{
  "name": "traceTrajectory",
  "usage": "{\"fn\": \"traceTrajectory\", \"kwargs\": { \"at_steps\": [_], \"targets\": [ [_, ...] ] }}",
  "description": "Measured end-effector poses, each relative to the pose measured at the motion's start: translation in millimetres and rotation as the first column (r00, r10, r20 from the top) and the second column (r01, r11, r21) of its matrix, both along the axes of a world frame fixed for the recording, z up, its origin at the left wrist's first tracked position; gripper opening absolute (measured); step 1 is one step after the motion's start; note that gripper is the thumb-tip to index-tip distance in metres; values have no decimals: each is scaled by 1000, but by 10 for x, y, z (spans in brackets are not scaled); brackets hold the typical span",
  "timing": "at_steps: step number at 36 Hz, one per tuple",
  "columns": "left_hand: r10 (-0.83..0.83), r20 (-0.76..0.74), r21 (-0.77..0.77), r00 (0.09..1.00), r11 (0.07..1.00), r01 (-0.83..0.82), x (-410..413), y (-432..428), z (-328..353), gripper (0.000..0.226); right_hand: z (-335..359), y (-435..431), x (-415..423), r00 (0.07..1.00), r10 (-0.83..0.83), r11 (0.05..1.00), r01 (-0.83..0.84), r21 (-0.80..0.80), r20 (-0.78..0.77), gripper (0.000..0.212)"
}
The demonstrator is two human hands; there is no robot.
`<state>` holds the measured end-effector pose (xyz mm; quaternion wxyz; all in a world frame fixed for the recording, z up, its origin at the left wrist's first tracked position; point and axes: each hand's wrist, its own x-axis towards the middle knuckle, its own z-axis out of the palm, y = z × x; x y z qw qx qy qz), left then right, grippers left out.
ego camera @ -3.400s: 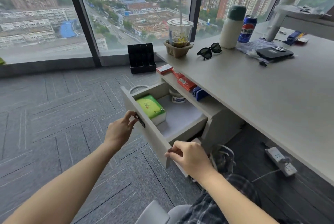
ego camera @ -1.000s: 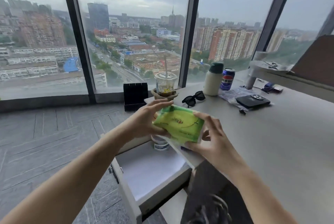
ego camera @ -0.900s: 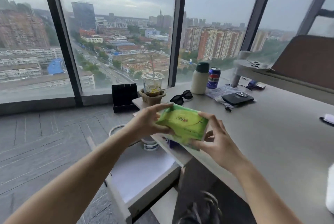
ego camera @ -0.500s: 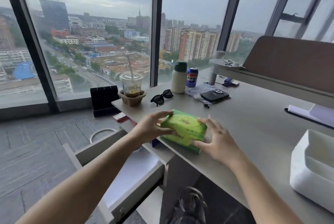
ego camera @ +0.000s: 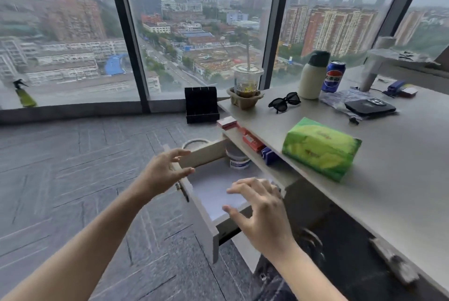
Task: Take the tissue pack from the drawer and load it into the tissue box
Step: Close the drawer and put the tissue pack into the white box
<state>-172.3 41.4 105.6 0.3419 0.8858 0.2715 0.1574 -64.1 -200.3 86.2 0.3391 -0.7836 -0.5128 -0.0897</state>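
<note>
The green tissue pack [ego camera: 320, 147] lies on the grey desk [ego camera: 393, 179] near its front edge, with no hand on it. Below it the drawer [ego camera: 201, 213] stands pulled out, its white floor bare apart from a small tub [ego camera: 237, 158] at the back. My left hand [ego camera: 165, 172] hovers at the drawer's front panel near the top corner, fingers spread, holding nothing. My right hand [ego camera: 262, 213] hangs over the drawer's near side, fingers apart and empty. The tissue box is out of view.
On the desk's far part stand a drink cup in a paper holder [ego camera: 246, 84], sunglasses [ego camera: 284, 102], a white bottle [ego camera: 312, 76], a cola can [ego camera: 334, 76] and a black device [ego camera: 369, 107]. Small red and blue boxes [ego camera: 252, 143] sit on the shelf under the desktop. A black box [ego camera: 201, 104] stands on the carpet by the window.
Both hands have let go of the tissue pack, which now rests on the desk, and have dropped to the open drawer. My view has swung back left and down.
</note>
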Motion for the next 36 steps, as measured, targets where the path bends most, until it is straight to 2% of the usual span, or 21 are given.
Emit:
{"fn": "traceTrajectory", "kwargs": {
  "at_steps": [3,5,7,12,16,25,28,36],
  "targets": [
    [90,-200,47,976,996,-82,-204,85,-249,93,-265,53,-176,992,98,985,-109,-137,-81,35],
    [85,-304,-41,949,994,-102,-266,86,-359,111,-404,72,-256,987,138,965,-153,-211,-86,41],
    [43,-360,-159,932,981,-107,-293,46,-452,115,-514,79,-295,984,158,950,-176,-260,-86,44],
    [-51,-328,-335,943,940,-65,-222,-92,-635,119,-664,68,-273,992,92,972,-108,-210,-83,31],
    [-71,-327,-307,942,951,-34,-90,-199,-710,140,-697,41,-235,994,79,979,-91,-181,-72,32],
    [-39,-229,-262,973,965,-23,372,-367,-797,131,-717,-77,48,996,-63,997,59,-58,-69,36],
    [-31,-187,-313,982,949,-30,588,-453,-807,126,-744,-128,193,987,-154,988,154,-10,-54,36],
    [-42,-122,-353,992,936,-3,1114,-665,-861,96,-809,-285,649,947,-309,951,307,27,90,35]
  ]
}}
